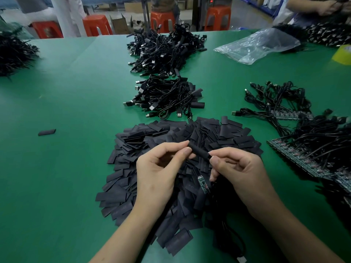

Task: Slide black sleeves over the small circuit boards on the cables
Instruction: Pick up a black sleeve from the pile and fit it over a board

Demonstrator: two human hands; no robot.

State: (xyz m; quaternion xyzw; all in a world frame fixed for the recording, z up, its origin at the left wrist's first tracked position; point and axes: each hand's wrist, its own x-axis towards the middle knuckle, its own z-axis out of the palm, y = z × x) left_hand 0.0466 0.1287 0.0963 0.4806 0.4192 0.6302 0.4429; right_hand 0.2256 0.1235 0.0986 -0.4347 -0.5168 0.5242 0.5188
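A black sleeve (199, 152) is held between both hands above a heap of flat black sleeves (152, 137). My left hand (161, 171) pinches its left end with thumb and forefinger. My right hand (239, 171) pinches its right end. Below the sleeve, between the hands, a small green circuit board (202, 184) hangs bare on its black cable (228, 236), which runs down to a USB plug (241, 259) at the bottom edge. The board is outside the sleeve.
Sleeved cables lie in two piles beyond the heap (165, 97) (163, 48). Bare boards with cables lie at the right (303, 149). One stray sleeve (46, 132) lies at left. A clear plastic bag (260, 44) and yellow tape roll (343, 54) sit far right, near another person's hands (326, 6).
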